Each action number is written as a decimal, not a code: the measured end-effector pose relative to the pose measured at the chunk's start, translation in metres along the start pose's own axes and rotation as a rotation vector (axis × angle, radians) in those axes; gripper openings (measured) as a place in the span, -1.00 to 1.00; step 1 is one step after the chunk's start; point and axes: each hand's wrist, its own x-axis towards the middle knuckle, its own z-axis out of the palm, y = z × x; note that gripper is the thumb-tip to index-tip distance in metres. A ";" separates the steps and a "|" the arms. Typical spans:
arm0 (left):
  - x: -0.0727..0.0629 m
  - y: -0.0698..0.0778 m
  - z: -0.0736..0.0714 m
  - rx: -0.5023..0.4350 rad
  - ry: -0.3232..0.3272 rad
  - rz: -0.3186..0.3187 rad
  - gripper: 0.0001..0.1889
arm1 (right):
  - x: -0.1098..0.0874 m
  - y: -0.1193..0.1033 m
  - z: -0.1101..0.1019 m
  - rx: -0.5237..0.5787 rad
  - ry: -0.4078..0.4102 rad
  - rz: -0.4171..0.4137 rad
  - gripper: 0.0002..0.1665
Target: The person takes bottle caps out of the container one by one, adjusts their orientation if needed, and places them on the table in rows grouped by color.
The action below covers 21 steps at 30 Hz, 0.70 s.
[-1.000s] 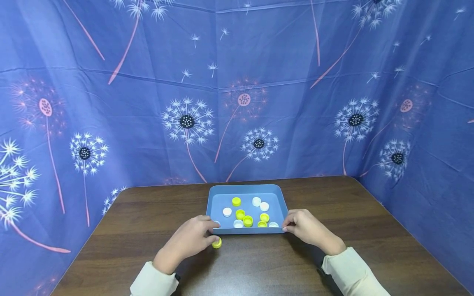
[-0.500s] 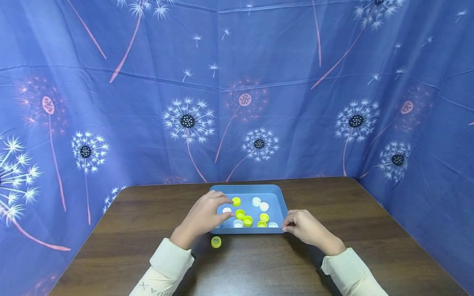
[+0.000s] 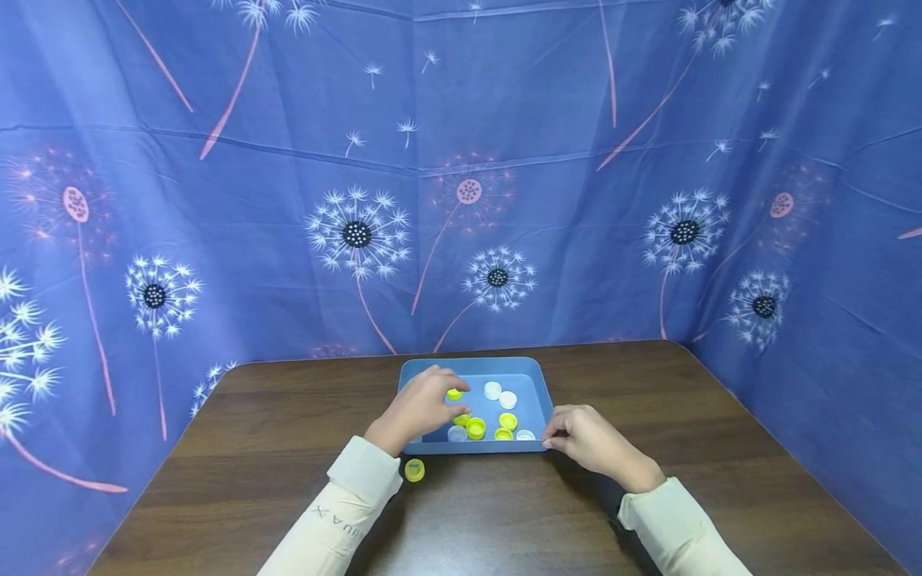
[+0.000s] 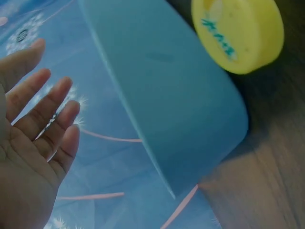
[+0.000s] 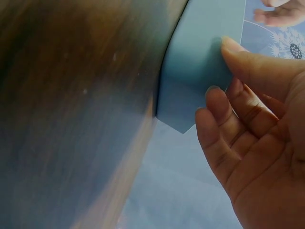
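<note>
A blue tray (image 3: 536,404) lies on the table with several yellow and white bottle caps inside, among them a yellow cap (image 3: 475,430) and a white cap (image 3: 507,400). Over the tray's left half hovers my left hand (image 3: 419,406), its fingers apart and loosely bent around nothing; it hides some caps. The left wrist view shows that hand's palm (image 4: 35,136) bare. At the tray's front right corner my right hand (image 3: 594,442) pinches the wall, thumb on one side, as the right wrist view also shows. One yellow cap (image 3: 414,470) with green marks lies outside, before the tray's front left corner.
The brown wooden table (image 3: 504,520) reaches to a blue dandelion-patterned cloth (image 3: 576,240) hanging behind it and at both sides. The tray's raised walls surround the caps.
My left hand has let go of the yellow cap on the table and moved up and right over the tray. My right hand has kept its hold on the corner.
</note>
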 end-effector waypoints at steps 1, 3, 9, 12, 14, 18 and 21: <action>0.003 -0.001 0.002 -0.006 -0.018 -0.014 -0.66 | 0.000 0.000 0.000 -0.001 0.001 -0.002 -0.85; 0.007 -0.003 0.007 -0.015 -0.049 -0.039 -0.65 | 0.000 0.000 0.000 0.003 0.003 -0.006 -0.85; 0.014 -0.010 0.022 0.019 -0.109 -0.096 -0.66 | 0.001 -0.001 0.001 0.028 -0.003 -0.002 -0.85; 0.014 -0.014 0.029 0.045 -0.129 -0.112 -0.67 | 0.001 -0.002 0.002 0.032 -0.010 0.012 -0.85; 0.014 -0.015 0.033 0.066 -0.133 -0.114 -0.68 | 0.001 -0.002 0.002 0.031 -0.010 0.016 -0.85; 0.015 -0.015 0.036 0.114 -0.125 -0.082 -0.67 | 0.000 -0.003 0.001 0.028 -0.003 0.015 -0.85; 0.015 -0.013 0.037 0.152 -0.112 -0.043 -0.66 | 0.000 -0.002 0.001 0.027 0.003 0.010 -0.86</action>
